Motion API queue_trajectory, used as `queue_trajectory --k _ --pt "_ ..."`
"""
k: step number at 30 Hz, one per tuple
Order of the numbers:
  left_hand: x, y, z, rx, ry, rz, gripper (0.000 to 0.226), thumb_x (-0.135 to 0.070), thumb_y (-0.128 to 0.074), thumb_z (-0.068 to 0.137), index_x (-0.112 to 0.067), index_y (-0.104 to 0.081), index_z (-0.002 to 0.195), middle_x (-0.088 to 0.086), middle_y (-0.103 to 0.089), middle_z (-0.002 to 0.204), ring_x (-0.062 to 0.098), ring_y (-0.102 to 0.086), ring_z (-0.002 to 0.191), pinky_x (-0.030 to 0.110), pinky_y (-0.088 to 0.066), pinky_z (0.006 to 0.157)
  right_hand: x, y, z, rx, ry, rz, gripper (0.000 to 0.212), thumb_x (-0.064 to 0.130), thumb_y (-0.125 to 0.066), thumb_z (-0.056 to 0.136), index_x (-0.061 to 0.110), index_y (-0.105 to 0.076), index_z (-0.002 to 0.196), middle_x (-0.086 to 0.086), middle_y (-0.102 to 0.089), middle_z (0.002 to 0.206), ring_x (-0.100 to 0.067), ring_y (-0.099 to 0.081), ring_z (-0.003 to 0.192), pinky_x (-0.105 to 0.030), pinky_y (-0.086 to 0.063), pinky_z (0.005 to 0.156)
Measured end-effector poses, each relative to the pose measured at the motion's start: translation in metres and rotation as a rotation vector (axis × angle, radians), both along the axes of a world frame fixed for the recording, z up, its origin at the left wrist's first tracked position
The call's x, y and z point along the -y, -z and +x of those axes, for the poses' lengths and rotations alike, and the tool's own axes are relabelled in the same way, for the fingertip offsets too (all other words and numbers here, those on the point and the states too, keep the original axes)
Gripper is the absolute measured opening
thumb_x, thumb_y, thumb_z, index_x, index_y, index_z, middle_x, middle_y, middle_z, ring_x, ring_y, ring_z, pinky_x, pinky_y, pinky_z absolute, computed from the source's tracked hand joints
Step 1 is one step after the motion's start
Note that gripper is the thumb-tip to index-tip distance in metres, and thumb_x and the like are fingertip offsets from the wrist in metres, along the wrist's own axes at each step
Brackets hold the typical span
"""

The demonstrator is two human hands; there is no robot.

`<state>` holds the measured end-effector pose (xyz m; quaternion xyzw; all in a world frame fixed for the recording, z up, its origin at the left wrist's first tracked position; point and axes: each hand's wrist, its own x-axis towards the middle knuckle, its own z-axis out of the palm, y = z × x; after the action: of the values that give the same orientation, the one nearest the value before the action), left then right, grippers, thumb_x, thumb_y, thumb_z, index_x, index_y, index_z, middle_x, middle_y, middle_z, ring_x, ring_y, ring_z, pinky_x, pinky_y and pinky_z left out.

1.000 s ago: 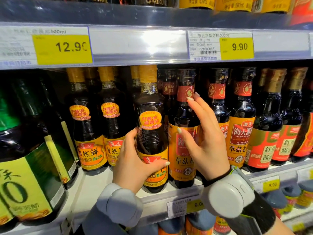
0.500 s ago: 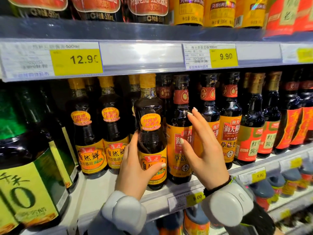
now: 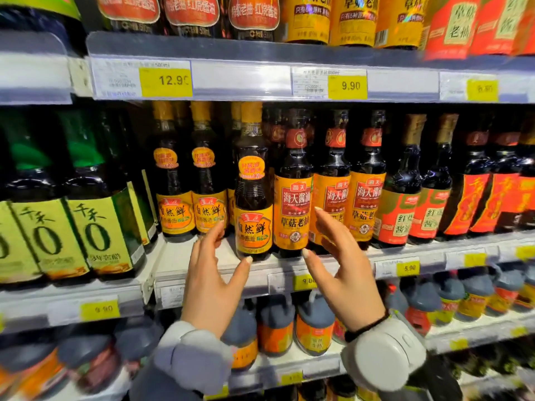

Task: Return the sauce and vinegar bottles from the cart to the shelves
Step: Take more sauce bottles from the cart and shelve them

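The yellow-capped soy sauce bottle [image 3: 252,198] now stands upright on its own at the front edge of the middle shelf [image 3: 176,257]. It sits one step ahead of its same-label neighbours [image 3: 173,198] and just beside the mushroom dark soy bottle [image 3: 292,209]. A second ago our left hand [image 3: 212,279] was wrapped round its lower body; now that hand has let go and drawn back, fingers [image 3: 210,238] spread wide and holding nothing. The thumb tip sits right by the bottle's base, and we cannot quite tell from this angle whether it still brushes the glass. Our right hand [image 3: 344,270], which had been resting against the dark soy bottles to keep a gap, has also come away; it is open and relaxed, empty, hovering in front of them. We read this as the placement of this bottle being finished: it is back among its own kind, label facing out. It may want a nudge backward to line up with its row. The cart is out of view, so we cannot say how many bottles remain. Further left stand the large green-labelled bottles [image 3: 95,233].
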<state>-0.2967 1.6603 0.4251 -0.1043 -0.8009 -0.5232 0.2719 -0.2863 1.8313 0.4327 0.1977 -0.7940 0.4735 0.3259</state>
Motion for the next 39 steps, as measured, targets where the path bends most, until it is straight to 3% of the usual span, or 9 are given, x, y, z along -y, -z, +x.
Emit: queue_trajectory --k 5,8,14,20,22,25,28,32,39 --pt "0.018 0.008 0.033 0.059 -0.058 0.047 0.057 -0.006 -0.063 0.080 -0.024 -0.039 0.128 -0.006 -0.048 0.117 0.010 -0.045 0.109 0.031 -0.036 0.099 0.016 0.009 0.028 0.102 -0.078 0.001 0.049 0.044 -0.046 0.077 0.048 -0.027 0.122 0.026 -0.037 0.131 0.000 -0.039 0.125 -0.023 -0.035 0.104" --pt "0.033 0.016 0.047 0.088 -0.084 0.074 0.056 -0.006 -0.063 0.079 -0.014 -0.041 0.130 -0.004 -0.050 0.118 0.011 -0.046 0.109 0.033 -0.038 0.100 0.026 0.015 0.043 0.144 -0.087 -0.007 0.051 0.031 -0.051 0.079 0.048 -0.028 0.120 0.026 -0.038 0.129 0.002 -0.040 0.123 -0.017 -0.036 0.102" --pt "0.081 0.036 0.073 0.150 -0.086 0.100 0.052 -0.007 -0.064 0.080 -0.016 -0.044 0.127 -0.001 -0.053 0.119 0.012 -0.048 0.108 0.028 -0.036 0.093 0.066 0.030 0.069 0.230 -0.076 -0.089 0.050 0.028 -0.051 0.075 0.049 -0.030 0.115 0.030 -0.041 0.121 0.004 -0.044 0.118 -0.020 -0.037 0.102" --pt "0.151 0.042 0.095 0.216 -0.002 0.106 0.050 -0.003 -0.062 0.081 -0.011 -0.045 0.127 0.002 -0.052 0.117 0.013 -0.048 0.107 0.028 -0.036 0.089 0.130 0.044 0.099 0.308 -0.031 -0.201 0.049 0.016 -0.060 0.083 0.047 -0.036 0.112 0.022 -0.048 0.120 -0.008 -0.047 0.121 -0.029 -0.041 0.101" --pt "0.179 0.045 0.105 0.240 0.062 0.139 0.052 -0.001 -0.061 0.081 -0.010 -0.043 0.128 0.003 -0.052 0.115 0.014 -0.049 0.106 0.029 -0.038 0.087 0.159 0.052 0.112 0.334 -0.003 -0.230 0.046 0.019 -0.060 0.082 0.045 -0.037 0.111 0.023 -0.049 0.116 -0.006 -0.050 0.115 -0.020 -0.043 0.095" --pt "0.203 0.053 0.117 0.273 0.106 0.127 0.052 0.000 -0.059 0.081 -0.011 -0.041 0.129 0.004 -0.052 0.114 0.015 -0.052 0.102 0.022 -0.040 0.081 0.184 0.060 0.132 0.385 0.007 -0.259 0.046 0.007 -0.058 0.085 0.041 -0.039 0.111 0.023 -0.050 0.112 0.000 -0.050 0.108 -0.006 -0.043 0.086" --pt "0.217 0.055 0.128 0.284 0.124 0.132 0.050 0.002 -0.059 0.081 -0.016 -0.042 0.125 0.005 -0.053 0.112 0.008 -0.054 0.094 0.013 -0.039 0.076 0.198 0.064 0.145 0.432 0.014 -0.251 0.045 0.008 -0.057 0.085 0.038 -0.039 0.113 0.017 -0.051 0.114 0.001 -0.050 0.106 -0.015 -0.044 0.089" --pt "0.228 0.060 0.145 0.279 0.112 0.156 0.050 -0.001 -0.060 0.081 -0.013 -0.043 0.127 0.005 -0.052 0.113 0.016 -0.050 0.103 0.029 -0.039 0.089 0.214 0.069 0.162 0.446 -0.014 -0.289 0.042 0.010 -0.056 0.086 0.044 -0.041 0.106 0.017 -0.054 0.111 0.002 -0.054 0.103 -0.009 -0.045 0.083" --pt "0.241 0.084 0.192 0.346 0.070 0.199 0.044 0.000 -0.059 0.081 -0.028 -0.041 0.111 -0.006 -0.052 0.101 0.017 -0.049 0.104 0.034 -0.040 0.090 0.227 0.091 0.194 0.529 -0.078 -0.368 0.039 0.009 -0.054 0.087 0.044 -0.046 0.104 0.014 -0.058 0.109 0.018 -0.055 0.092 -0.003 -0.045 0.077"
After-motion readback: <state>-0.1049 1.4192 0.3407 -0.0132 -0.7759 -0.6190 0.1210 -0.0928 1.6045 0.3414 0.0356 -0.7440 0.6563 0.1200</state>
